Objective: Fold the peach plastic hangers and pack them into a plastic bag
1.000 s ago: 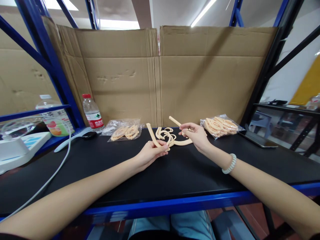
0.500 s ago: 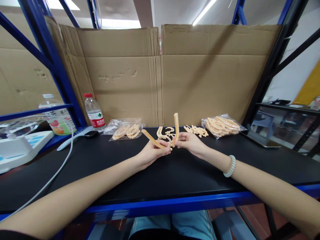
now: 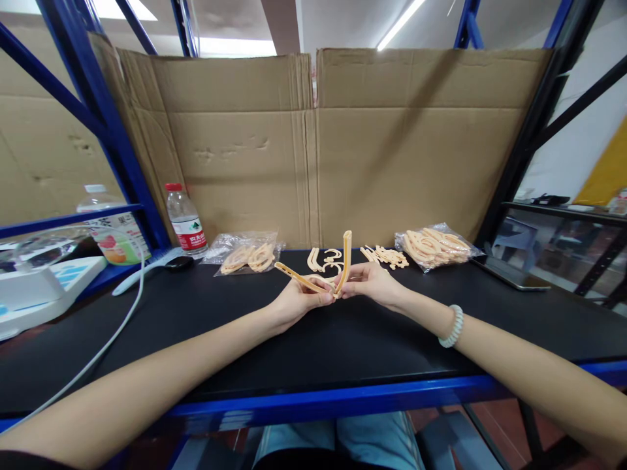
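Observation:
Over the middle of the black shelf top [image 3: 343,346], my left hand [image 3: 294,305] pinches one end of a beige curved plastic strip [image 3: 298,278] that points left and up. My right hand [image 3: 372,282] pinches another beige strip [image 3: 345,260] that stands almost upright. The two strips meet between my fingertips. Just behind my hands lie loose curved beige pieces [image 3: 326,258] and a small heap of toothed beige pieces [image 3: 386,256].
A clear bag of beige parts [image 3: 434,245] lies at the right back and another bag [image 3: 245,256] at the left back. A water bottle [image 3: 183,222], a white cable [image 3: 112,326] and a white device [image 3: 34,287] are on the left. Cardboard sheets [image 3: 313,143] wall off the back.
My right hand swung its strip from lying low to standing upright and brought it against the strip in my left hand. The left strip tilted lower.

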Available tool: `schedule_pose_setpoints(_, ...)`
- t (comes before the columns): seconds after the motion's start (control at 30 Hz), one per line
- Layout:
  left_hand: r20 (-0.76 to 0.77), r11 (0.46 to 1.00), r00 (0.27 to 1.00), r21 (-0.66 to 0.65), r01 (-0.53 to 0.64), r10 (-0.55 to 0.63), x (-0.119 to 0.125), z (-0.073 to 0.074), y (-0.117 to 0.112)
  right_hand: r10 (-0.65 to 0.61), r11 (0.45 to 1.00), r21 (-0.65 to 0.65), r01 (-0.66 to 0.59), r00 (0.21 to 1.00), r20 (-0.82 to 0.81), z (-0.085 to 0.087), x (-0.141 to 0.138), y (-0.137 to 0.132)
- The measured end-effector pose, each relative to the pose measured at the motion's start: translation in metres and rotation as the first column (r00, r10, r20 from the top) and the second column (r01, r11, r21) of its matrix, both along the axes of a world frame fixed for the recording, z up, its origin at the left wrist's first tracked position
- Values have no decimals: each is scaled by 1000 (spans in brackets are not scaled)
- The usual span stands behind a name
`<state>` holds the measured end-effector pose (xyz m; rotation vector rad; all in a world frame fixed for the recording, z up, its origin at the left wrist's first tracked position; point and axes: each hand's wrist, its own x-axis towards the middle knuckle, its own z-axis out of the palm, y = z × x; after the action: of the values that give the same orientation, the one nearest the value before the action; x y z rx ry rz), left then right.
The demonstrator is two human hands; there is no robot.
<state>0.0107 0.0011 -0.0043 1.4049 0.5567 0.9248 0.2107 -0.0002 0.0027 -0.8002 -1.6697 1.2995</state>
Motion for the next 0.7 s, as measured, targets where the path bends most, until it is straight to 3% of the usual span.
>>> schedule_pose_setpoints(0.43, -40, 997, 998, 70, -39, 42, 2, -1, -4, 67, 996, 58, -70, 996, 61, 7, 1, -4)
schedule_pose_setpoints(0.7, -37, 997, 996, 15, -81, 81, 3, 1, -6, 106, 991, 71, -111, 992, 64, 6, 1, -4)
